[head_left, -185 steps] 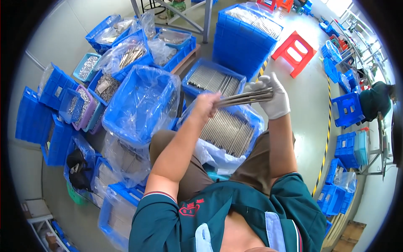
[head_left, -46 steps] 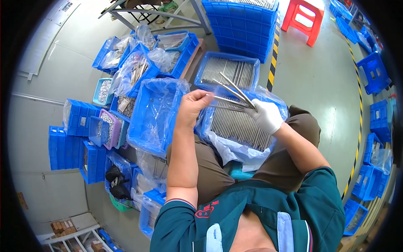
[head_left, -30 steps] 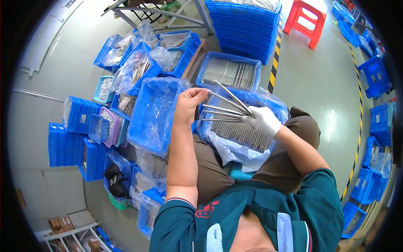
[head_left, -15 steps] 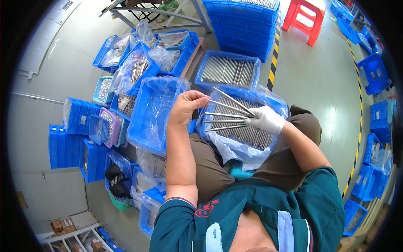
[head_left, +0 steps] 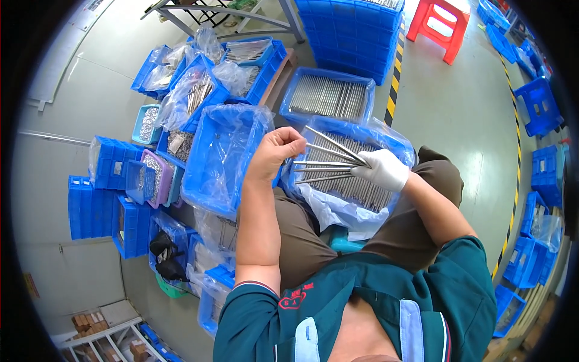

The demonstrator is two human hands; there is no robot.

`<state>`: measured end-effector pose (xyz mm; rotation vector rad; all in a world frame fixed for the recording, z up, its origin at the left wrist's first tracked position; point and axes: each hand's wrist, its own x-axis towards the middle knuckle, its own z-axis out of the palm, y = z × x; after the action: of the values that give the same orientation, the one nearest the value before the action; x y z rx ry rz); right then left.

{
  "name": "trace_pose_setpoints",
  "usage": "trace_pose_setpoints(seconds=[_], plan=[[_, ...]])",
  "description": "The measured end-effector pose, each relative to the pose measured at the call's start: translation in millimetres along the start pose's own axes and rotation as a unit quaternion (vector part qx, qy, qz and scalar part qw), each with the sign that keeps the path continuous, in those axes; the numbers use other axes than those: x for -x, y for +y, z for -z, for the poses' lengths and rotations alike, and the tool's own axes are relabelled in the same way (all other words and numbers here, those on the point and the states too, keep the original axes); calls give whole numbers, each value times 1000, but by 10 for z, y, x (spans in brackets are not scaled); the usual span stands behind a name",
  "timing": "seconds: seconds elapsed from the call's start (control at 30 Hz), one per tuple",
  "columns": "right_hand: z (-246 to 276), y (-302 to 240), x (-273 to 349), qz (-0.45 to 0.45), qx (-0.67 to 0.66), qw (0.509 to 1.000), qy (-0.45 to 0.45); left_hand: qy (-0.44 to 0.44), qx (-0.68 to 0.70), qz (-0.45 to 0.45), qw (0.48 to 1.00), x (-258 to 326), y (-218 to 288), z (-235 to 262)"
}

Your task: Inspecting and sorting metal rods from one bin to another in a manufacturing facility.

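Note:
My gloved right hand (head_left: 383, 171) is closed around one end of several slim metal rods (head_left: 329, 163), which fan out to the left. My bare left hand (head_left: 276, 152) has thumb and fingers pinched together at the far end of one of these rods; its fingertips cover that end. Below the hands stands a blue crate (head_left: 403, 145) lined with plastic film, filled with rows of similar rods. White-blue liner sheeting (head_left: 338, 211) hangs over its near edge. To the left of my left hand is a blue crate (head_left: 192, 175) with a clear liner.
A further crate of rods (head_left: 329, 96) sits beyond, before a tall stack of blue crates (head_left: 350, 42). Film-covered crates (head_left: 205, 90) and small bins of metal parts (head_left: 154, 175) crowd the left. A red stool (head_left: 437, 27) stands far right, past a striped floor line (head_left: 393, 90).
My left hand has shifted slightly right along the pinched rod. The lower rods in the right hand's fan have drawn a little closer together.

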<state>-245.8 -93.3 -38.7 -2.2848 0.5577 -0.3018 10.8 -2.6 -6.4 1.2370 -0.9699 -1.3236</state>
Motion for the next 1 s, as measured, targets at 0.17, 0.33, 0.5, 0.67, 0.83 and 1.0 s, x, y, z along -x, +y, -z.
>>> trace_pose_setpoints(seconds=[0.17, 0.33, 0.5, 0.67, 0.83, 1.0], plan=[[-71, 17, 7, -11, 7, 1000, 1, 3, -70, 29, 997, 4, 6, -77], [-111, 73, -10, -33, -65, 997, -29, 109, -145, -6, 983, 52, 64, 94], [-98, 19, -13, -53, -39, 994, -90, 92, -40, -27, 995, 11, 15, 65], [-91, -19, -22, -52, -50, 992, -105, 43, -26, -20, 999, -5, 12, 60], [-102, 53, 5, -31, -47, 991, -124, 12, -50, 0, 999, 47, 61, 53], [-133, 8, 40, -38, -40, 989, -139, -47, -104, 65, 991, 37, 33, -18]])
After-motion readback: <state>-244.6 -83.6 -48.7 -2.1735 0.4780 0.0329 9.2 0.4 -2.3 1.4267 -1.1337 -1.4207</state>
